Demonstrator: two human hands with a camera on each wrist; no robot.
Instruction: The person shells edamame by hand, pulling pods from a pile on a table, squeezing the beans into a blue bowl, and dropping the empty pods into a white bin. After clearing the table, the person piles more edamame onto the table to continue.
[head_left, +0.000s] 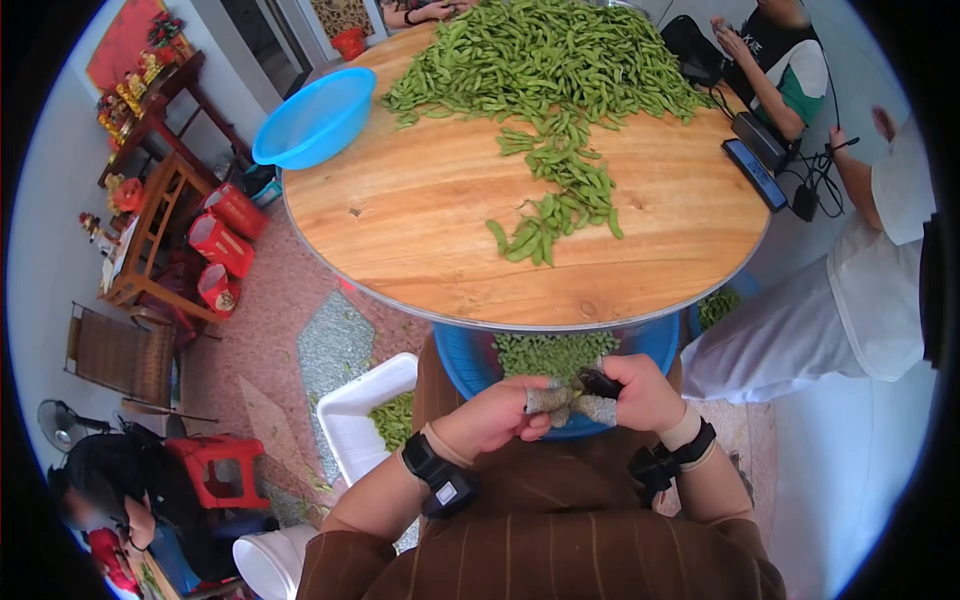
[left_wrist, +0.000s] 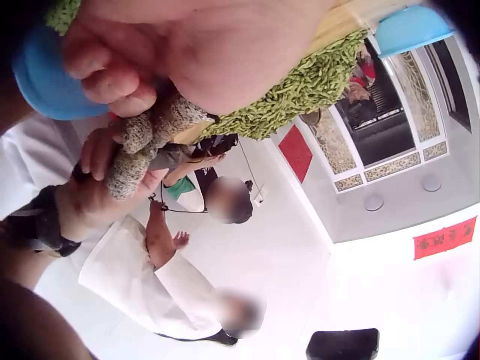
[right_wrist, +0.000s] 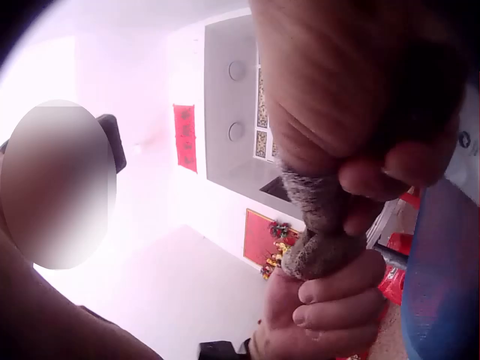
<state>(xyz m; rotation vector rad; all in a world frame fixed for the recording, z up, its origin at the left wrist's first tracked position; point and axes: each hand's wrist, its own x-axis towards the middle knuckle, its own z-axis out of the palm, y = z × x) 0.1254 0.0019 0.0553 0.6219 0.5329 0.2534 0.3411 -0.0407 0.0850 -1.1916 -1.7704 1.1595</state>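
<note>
Both hands meet above a blue basin [head_left: 455, 365] of shelled green beans [head_left: 560, 352]. Grey wrapping covers several fingertips. The left hand [head_left: 492, 415] has its fingers curled, its wrapped tips against those of the right hand [head_left: 645, 395]. Between the tips a small greenish pod [head_left: 574, 384] is pinched, mostly hidden. Something dark [head_left: 600, 382] lies at the right thumb and forefinger; what it is cannot be told. In the left wrist view the wrapped fingers [left_wrist: 129, 174] of the right hand touch the left hand's; in the right wrist view the left hand [right_wrist: 337, 300] is below.
A round wooden table [head_left: 400, 230] bears a heap of green pods [head_left: 540, 60], with a trail toward the near edge. On it stands a light blue bowl [head_left: 318, 118]. A white tub [head_left: 345, 425] with pods is left of the lap. Other people sit or stand around.
</note>
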